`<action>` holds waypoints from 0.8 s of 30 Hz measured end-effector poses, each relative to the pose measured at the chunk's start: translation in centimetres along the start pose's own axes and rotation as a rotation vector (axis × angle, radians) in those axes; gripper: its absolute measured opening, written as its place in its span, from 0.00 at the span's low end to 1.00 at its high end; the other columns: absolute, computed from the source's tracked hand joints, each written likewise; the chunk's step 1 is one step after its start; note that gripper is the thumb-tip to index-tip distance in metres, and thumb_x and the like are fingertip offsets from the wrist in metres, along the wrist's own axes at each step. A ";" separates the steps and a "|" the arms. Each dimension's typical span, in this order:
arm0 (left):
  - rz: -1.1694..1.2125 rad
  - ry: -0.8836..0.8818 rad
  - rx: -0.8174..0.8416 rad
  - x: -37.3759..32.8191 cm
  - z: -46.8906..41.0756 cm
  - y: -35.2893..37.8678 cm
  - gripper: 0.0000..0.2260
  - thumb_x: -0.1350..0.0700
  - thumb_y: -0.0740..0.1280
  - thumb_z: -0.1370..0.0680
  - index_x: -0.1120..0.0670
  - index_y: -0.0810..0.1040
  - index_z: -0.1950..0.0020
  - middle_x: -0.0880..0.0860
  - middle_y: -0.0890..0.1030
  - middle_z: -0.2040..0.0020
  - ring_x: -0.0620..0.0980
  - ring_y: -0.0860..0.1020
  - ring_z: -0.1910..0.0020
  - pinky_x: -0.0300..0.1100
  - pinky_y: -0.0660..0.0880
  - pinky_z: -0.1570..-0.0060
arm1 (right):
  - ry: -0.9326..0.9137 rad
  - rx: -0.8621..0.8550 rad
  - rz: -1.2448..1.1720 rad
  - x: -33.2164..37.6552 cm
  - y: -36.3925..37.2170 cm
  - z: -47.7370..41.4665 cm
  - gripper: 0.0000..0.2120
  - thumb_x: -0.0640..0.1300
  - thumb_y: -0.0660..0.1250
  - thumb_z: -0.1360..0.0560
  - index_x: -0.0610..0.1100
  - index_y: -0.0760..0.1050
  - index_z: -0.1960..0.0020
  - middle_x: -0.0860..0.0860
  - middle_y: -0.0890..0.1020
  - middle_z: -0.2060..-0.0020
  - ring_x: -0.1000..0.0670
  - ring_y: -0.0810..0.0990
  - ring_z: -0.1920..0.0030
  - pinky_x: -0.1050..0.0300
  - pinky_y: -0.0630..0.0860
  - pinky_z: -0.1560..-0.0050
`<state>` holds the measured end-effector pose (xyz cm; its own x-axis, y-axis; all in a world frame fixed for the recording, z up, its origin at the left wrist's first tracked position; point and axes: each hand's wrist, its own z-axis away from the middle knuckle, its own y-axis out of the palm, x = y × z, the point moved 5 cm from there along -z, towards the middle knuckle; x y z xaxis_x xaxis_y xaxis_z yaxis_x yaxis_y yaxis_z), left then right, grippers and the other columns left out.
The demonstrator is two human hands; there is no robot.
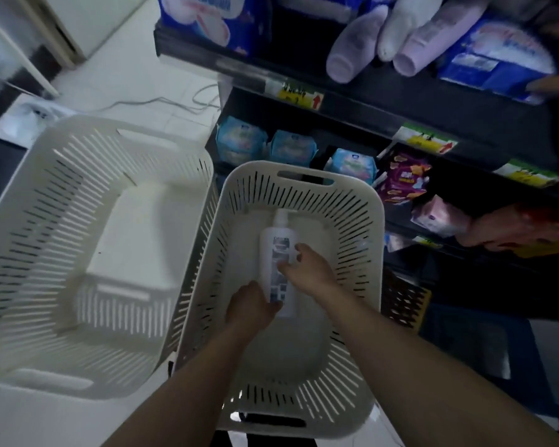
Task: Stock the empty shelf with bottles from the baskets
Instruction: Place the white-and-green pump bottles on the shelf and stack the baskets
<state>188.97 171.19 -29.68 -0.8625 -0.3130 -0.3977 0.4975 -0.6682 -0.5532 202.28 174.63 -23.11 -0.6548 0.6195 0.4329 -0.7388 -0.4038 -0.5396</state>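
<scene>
Reaching down with both bare arms into the white slotted plastic basket on the right (pixel 357 221), set on the pale tiled floor (pixel 181 75) just in front of the dark shop shelving (pixel 362 119).

Lying flat on that basket's bottom: one white plastic bottle (pixel 279 241) with a dark printed label, cap end toward the shelving, base end toward the camera.

Gripping the bottle's base end with the left hand (pixel 250 306), fingers (pixel 273 305) curled over its edge.

Meeting the bottle's middle from the right with the right hand (pixel 310 269), fingers (pixel 286 269) bent against the label. Too blurred to tell whether closed round the bottle or only touching it.

Close beside on the left, a second white slotted plastic basket (pixel 46 221), on the same floor.

On the upper shelf, pale lilac and white plastic bottles (pixel 352 50) lying with their ends pointing out over the edge, between blue printed packs (pixel 497 59).

On the shelf below, light blue soft packs (pixel 239 140), then purple packs (pixel 404 175) and pink packs (pixel 436 217) further right.

Along the shelf edges, yellow-and-green price tags (pixel 300 93).

On the floor behind the left basket, a thin white cable (pixel 162 103).
</scene>
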 end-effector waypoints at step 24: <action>0.860 0.025 0.156 -1.1 0.3 2.5 0.17 0.50 0.71 0.25 0.56 0.70 0.42 0.53 0.76 0.47 0.50 0.76 0.49 0.39 0.73 0.57 | 0.130 -0.148 -0.490 -3.5 0.5 -5.5 0.33 0.51 0.76 0.41 0.44 0.70 0.39 0.45 0.81 0.49 0.44 0.82 0.55 0.47 0.82 0.56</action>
<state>191.17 169.68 -30.42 -0.1909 -0.7372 -0.6481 0.9548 -0.2927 0.0517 205.05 175.98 -28.83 -0.2058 0.7942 0.5717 -0.9169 0.0477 -0.3963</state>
